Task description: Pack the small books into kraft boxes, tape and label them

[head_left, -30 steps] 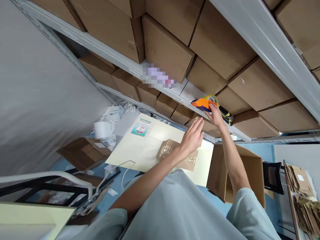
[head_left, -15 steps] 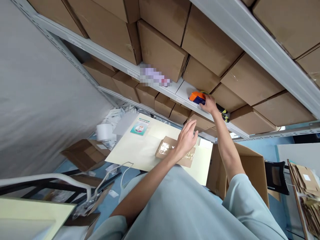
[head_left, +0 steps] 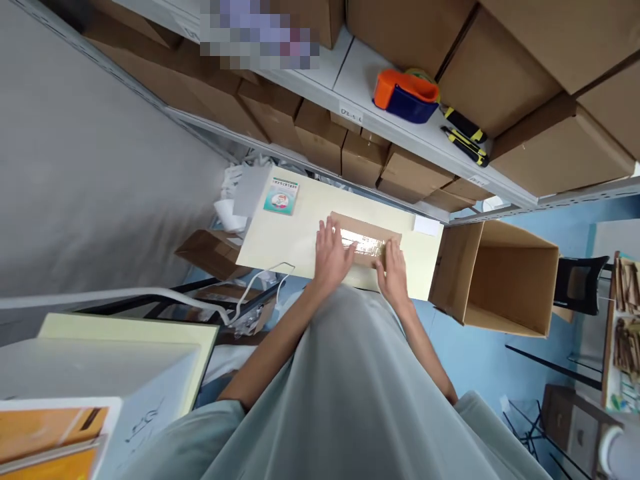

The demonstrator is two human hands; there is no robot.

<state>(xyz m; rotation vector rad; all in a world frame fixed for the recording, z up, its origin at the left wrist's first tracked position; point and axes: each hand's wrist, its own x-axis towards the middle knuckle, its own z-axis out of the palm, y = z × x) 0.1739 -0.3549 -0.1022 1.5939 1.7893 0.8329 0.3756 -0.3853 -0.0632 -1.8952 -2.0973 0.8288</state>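
Observation:
A small brown cardboard parcel point(head_left: 367, 233) with shiny clear tape along its top lies on a pale yellow table point(head_left: 280, 233). My left hand point(head_left: 331, 256) rests flat on the parcel's left end, fingers spread. Over the parcel's right end sits my right hand point(head_left: 393, 268), its fingers curled down on the near edge. An orange and blue tape dispenser point(head_left: 405, 97) stands on the grey shelf point(head_left: 350, 80) above, untouched.
Yellow-black utility knives point(head_left: 465, 137) lie beside the dispenser. An open empty cardboard box point(head_left: 500, 280) stands right of the table. A green-white card point(head_left: 281, 196) lies on the table's far left. Stacked cartons fill the shelves. A flattened box point(head_left: 213, 252) and paper scraps lie on the floor at left.
My right hand let go of the tape dispenser, left on the shelf, and came down to the parcel. My left hand dropped onto the parcel too. The view tilted downward.

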